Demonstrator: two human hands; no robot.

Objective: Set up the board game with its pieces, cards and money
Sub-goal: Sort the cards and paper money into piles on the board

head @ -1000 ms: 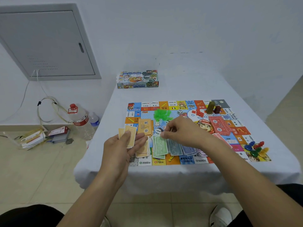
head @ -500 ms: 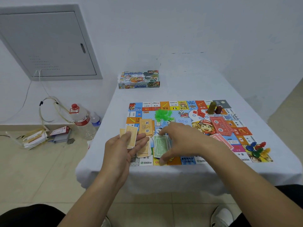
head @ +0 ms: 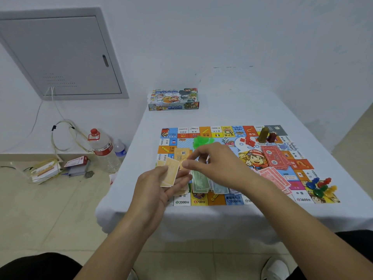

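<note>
Your left hand (head: 159, 184) holds a fan of orange notes (head: 170, 172), fingers curled under them, over the near-left edge of the game board (head: 248, 164); your right hand (head: 218, 164) pinches thumb and forefinger at those notes; green notes (head: 199, 180) lie on the board beneath.

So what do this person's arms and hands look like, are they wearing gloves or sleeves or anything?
No gloves and no sleeves in view: the left hand and right hand are bare, and both forearms are bare up to the picture's lower edge. No watch, ring or bracelet shows. At the bottom, dark trousers cover the knees, and a white shoe peeks out.
</note>
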